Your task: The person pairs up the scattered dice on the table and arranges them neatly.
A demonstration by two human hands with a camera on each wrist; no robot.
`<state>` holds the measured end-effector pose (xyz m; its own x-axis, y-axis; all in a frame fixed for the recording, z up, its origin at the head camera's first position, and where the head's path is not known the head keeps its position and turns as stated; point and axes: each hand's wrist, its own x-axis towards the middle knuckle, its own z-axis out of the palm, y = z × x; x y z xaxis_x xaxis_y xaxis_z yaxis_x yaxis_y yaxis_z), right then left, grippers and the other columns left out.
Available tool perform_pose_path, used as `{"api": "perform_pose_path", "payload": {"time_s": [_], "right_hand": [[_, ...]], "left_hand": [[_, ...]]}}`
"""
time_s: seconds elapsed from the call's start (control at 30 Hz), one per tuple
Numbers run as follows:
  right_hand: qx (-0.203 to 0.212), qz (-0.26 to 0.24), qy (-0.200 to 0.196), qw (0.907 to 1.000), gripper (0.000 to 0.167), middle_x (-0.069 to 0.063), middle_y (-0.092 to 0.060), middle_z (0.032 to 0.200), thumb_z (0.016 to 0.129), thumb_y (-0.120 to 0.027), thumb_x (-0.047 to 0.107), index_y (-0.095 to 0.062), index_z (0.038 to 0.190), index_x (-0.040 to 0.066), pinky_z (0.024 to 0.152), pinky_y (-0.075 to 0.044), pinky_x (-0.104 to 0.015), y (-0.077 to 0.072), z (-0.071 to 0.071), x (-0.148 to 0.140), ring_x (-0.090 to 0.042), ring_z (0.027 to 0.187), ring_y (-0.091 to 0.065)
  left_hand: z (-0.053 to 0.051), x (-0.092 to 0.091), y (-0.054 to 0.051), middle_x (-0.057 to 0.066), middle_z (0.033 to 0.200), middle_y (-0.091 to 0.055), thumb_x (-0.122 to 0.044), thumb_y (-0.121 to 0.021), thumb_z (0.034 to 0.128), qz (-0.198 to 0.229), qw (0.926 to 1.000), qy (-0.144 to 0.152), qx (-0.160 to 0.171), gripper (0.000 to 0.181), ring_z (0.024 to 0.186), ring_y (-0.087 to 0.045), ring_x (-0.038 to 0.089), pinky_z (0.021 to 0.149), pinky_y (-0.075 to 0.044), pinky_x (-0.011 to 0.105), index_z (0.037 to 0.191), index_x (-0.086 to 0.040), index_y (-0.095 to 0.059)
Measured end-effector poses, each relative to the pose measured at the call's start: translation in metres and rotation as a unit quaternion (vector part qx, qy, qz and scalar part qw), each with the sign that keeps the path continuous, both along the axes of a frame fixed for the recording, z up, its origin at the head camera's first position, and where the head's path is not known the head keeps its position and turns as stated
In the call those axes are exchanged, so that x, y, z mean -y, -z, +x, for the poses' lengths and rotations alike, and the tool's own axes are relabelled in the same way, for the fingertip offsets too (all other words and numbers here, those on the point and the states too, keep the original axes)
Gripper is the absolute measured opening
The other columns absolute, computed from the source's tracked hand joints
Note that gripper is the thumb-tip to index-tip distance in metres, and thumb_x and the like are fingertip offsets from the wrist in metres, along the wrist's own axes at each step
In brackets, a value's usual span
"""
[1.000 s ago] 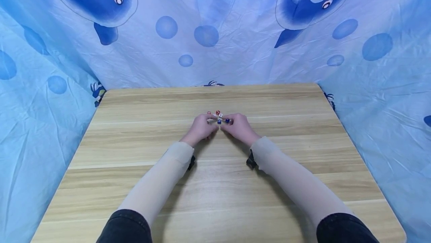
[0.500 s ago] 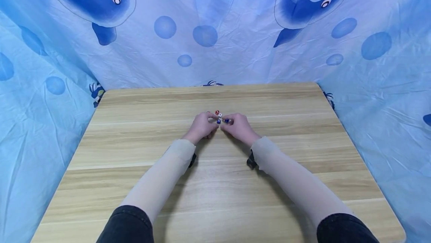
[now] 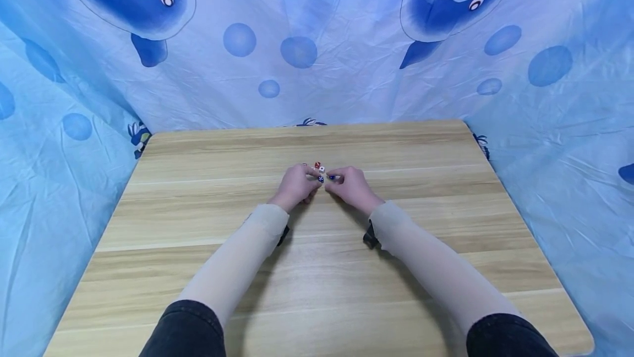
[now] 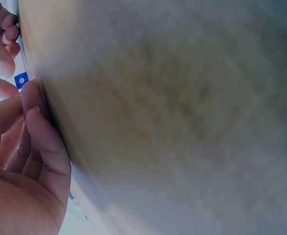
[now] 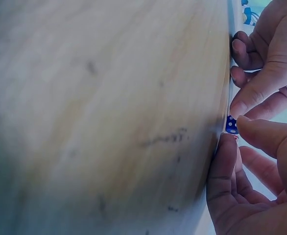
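In the head view my left hand [image 3: 295,184] has its thumb and index finger at a blue die [image 3: 321,179] with white pips, seeming to pinch it. My right hand [image 3: 353,185] curls thumb and index finger round a second blue die [image 3: 332,177]. Just past the fingertips lie a white die [image 3: 322,169] and a red die [image 3: 317,165]. Another red die [image 3: 305,165] shows only partly behind the left hand. A blue die [image 4: 21,80] sits at the right fingertips in the left wrist view. The right wrist view has a blue die [image 5: 231,125] under the left thumb.
A wood-grain table [image 3: 317,280] stretches out around both hands. Blue sheeting [image 3: 346,87] with dolphin prints hangs behind it and on both sides. A dark wrist camera [image 3: 370,236] sits at the right cuff.
My left fingers have shifted slightly inward and cover more of the left red die. The dice hold nearly the same places on the table. The head view has drifted a little.
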<state>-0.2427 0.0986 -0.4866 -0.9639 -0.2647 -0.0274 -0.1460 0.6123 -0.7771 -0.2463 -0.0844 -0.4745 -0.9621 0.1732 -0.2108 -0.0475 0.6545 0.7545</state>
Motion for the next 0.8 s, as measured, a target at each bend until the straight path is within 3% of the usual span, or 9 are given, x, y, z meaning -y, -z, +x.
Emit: {"api": "perform_pose_path", "payload": {"time_s": [0.13,0.3,0.43,0.57,0.8], "right_hand": [[0.000,0.000,-0.003,1.0000,0.038,0.000,-0.069,0.078,0.089,-0.081,0.015,-0.073,0.125,0.009,0.060,-0.051,-0.030,0.000,0.000,0.001,-0.015,0.067,-0.062],[0.002,0.000,-0.010,0.9999,0.039,0.000,-0.069,0.079,0.089,-0.082,0.015,-0.073,0.126,0.008,0.063,-0.051,-0.030,-0.002,0.002,0.002,-0.015,0.068,-0.062],[0.008,0.009,-0.020,0.9997,0.040,0.001,-0.069,0.077,0.089,-0.081,0.017,-0.072,0.127,0.008,0.064,-0.051,-0.032,-0.004,0.006,0.002,-0.015,0.067,-0.061],[0.007,0.025,-0.030,0.9992,0.039,0.002,-0.069,0.073,0.090,-0.080,0.017,-0.072,0.127,0.009,0.067,-0.052,-0.032,-0.005,0.009,0.001,-0.014,0.066,-0.062],[0.005,0.045,-0.074,0.9962,0.029,0.005,-0.070,0.078,0.089,-0.082,0.018,-0.077,0.116,0.010,0.067,-0.053,-0.031,-0.008,0.014,0.002,-0.013,0.069,-0.064]], "left_hand": [[0.002,0.001,-0.001,0.008,0.097,-0.064,-0.010,-0.076,0.0939,-0.015,0.9998,0.003,-0.012,0.022,0.048,-0.063,0.019,0.048,-0.055,0.029,0.116,-0.007,-0.075],[0.004,0.002,-0.003,0.012,0.100,-0.069,-0.011,-0.077,0.0929,-0.040,0.9982,0.026,-0.035,0.017,0.049,-0.065,0.020,0.050,-0.055,0.030,0.109,-0.008,-0.077],[0.008,0.002,-0.004,0.009,0.111,-0.071,-0.015,-0.078,0.0920,-0.083,0.9927,0.058,-0.065,0.013,0.077,-0.068,0.019,0.073,-0.056,0.032,0.105,-0.011,-0.079],[0.014,0.001,-0.004,0.004,0.116,-0.069,-0.016,-0.078,0.0918,-0.107,0.9883,0.077,-0.077,0.014,0.105,-0.061,0.019,0.094,-0.048,0.036,0.105,-0.012,-0.080],[0.029,-0.001,-0.002,0.003,0.111,-0.074,-0.019,-0.079,0.0920,-0.113,0.9871,0.080,-0.081,0.013,0.103,-0.067,0.021,0.092,-0.051,0.038,0.103,-0.012,-0.081]]}}
